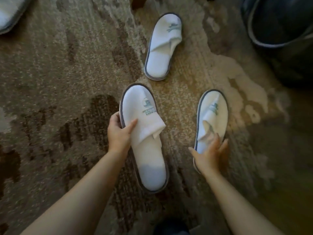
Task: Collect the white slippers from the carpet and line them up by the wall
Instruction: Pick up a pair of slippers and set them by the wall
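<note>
Left hand (118, 131) grips the near slipper (145, 141) by its left edge, thumb on the upper, fingers curled round the rim. Right hand (209, 154), fingers spread and open, lies on the heel end of the second slipper (211, 119), just right of the near slipper. Third slipper (162, 48) lies beyond the near slipper on the brown patterned carpet (59, 73); a fourth white slipper (10, 12) shows far up-left of it, at the frame corner.
</note>
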Available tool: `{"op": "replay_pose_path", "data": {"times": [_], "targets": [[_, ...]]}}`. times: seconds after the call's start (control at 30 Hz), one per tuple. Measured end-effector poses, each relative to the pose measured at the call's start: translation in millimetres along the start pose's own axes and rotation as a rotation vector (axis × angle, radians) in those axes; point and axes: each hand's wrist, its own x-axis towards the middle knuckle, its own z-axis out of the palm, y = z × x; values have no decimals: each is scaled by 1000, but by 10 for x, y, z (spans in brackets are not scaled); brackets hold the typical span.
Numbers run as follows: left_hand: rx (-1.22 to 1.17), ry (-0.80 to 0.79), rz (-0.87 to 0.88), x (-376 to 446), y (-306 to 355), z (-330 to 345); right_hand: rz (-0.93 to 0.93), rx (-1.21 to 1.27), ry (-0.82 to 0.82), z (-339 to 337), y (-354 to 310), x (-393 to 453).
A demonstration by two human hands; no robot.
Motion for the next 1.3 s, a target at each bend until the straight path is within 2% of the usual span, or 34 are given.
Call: {"op": "replay_pose_path", "data": {"times": [0.1,0.23,0.3,0.43,0.6,0.83,0.97,1.07,1.17,1.3], "targets": [[25,-69,-4,-46,-25,145,130,16,-82,103,189,64],[80,-66,-3,-79,-62,57,131,9,-27,143,202,66],[72,-44,-29,-74,-51,-35,78,92,13,82,114,27],[22,14,-82,-109,271,-176,-175,167,15,-182,-272,-206],[-81,75,-58,-482,1335,-622,-302,155,-15,-1052,-932,-953],[-175,120,-14,-1553,3405,-1352,-376,223,-87,-3083,-1764,-2245],[-174,60,83,-2059,4652,-1612,-416,344,-97,-4208,-2206,-2828],[-153,12,166,-2333,5411,-1724,-472,426,-34,-4861,-2453,-3105],[-168,-53,220,-2527,5912,-1807,-465,503,10,-5295,-2602,-3331],[-135,-216,274,-2643,6325,-1873,-431,553,158,-5624,-2660,-3615]]}}
